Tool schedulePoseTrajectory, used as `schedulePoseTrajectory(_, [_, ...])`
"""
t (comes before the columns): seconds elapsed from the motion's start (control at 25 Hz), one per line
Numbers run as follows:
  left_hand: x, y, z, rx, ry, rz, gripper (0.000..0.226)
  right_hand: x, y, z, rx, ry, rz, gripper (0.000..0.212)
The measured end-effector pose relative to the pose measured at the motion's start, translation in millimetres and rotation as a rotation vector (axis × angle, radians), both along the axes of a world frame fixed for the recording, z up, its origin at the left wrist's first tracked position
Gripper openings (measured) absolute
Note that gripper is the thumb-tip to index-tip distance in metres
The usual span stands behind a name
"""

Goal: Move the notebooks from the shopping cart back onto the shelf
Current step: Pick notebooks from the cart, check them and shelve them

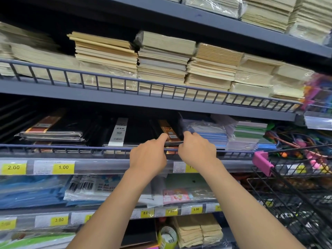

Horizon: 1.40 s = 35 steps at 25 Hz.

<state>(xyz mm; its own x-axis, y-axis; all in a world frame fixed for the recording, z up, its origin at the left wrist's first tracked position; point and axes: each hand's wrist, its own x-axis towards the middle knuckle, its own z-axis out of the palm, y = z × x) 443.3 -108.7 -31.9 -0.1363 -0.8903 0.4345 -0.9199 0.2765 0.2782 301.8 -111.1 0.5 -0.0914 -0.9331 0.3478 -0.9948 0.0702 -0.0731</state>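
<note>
Both arms stretched forward, backs of hands up. Left hand [148, 156] and right hand [197, 151]: grip narrow, thumbs on top, pinching near edge of black notebook [170, 134]. Notebook lies on middle shelf [71, 150]. Shopping cart [291, 196] at right.

Bare forearms [124, 200], left hand [148, 155], right hand [197, 150]

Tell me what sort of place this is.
Most likely a stationery aisle in a shop: yellow price tags on the shelves, stacked notebooks, and a wire shopping cart at the right.
</note>
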Motion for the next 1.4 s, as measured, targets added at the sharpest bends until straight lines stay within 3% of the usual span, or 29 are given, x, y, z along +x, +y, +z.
schedulePoseTrajectory(0.2, [-1,1,2,0.015,-0.019,0.051,0.057,9,-17,5,0.138,0.073,-0.001,0.038])
schedulePoseTrajectory(0.4, [6,-8,1,0.049,0.029,0.017,0.048,7,-17,5,0.162,0.113,-0.024,0.042])
schedulePoseTrajectory(0.56, [9,-9,0,0.063,0.074,-0.042,0.046,4,-11,1,0.210,0.003,0.025,0.039])
schedulePoseTrajectory(0.64, [11,-7,0,0.110,0.153,-0.093,0.041,-3,-6,-1,0.166,-0.111,0.057,0.038])
schedulePoseTrajectory(0.76, [17,-5,5,0.185,0.277,-0.114,0.043,-12,8,-8,0.066,-0.120,0.095,0.039])
schedulePoseTrajectory(0.92, [14,0,2,0.129,0.132,0.019,0.063,-18,21,-12,-0.038,-0.130,0.089,0.034])
schedulePoseTrajectory(1.0, [10,0,-3,0.093,0.089,0.058,0.062,-19,21,-15,-0.061,-0.159,0.088,0.031])
schedulePoseTrajectory(1.16, [11,-2,-1,0.162,0.250,0.002,0.061,-25,12,-25,-0.133,-0.159,0.065,0.037])
schedulePoseTrajectory(1.4, [10,-10,1,0.132,0.301,0.060,0.041,-24,-2,-23,-0.094,-0.161,0.049,0.038])
